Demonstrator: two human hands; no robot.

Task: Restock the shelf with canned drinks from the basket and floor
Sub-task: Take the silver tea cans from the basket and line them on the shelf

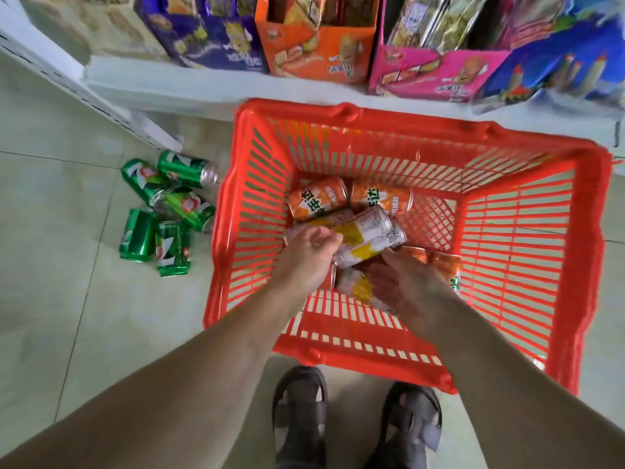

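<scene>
1. Progress, as a judgement: the job looks to be at an early or middle stage. The red basket (571, 265) holds a cluster of cans, and five green cans (162, 211) lie loose on the floor tiles (61, 299) just left of it, so both sources remain to be cleared.

2. The visible shelf (209, 93) above the basket carries only snack boxes (318, 52); no canned drinks show on it, so how many are already stocked cannot be told.

3. The left hand (309, 255) is down inside the basket with its fingers curled round a yellow-and-white can (363, 236), gripping it at its near end.

4. That can lies nearly flat on top of the pile. Its long axis runs from the lower left to the upper right of the view, and its silver end points up-right, toward the shelf side of the basket.

5. The right hand (406, 286) is spread, fingers relaxed and straight, palm turned toward a second pale can (355, 286) lying beneath it. It hovers at or just over that can; contact is not clear.

6. Two orange cans (319, 199) lie on their sides at the far side of the pile, side by side, long axes running roughly left to right. More orange cans (446, 265) sit by the right hand.

7. The green cans all lie on their sides, pointing different ways, some touching one another.

8. Left to do: lift the held can out, set it on a shelf, then repeat for the others.
</scene>
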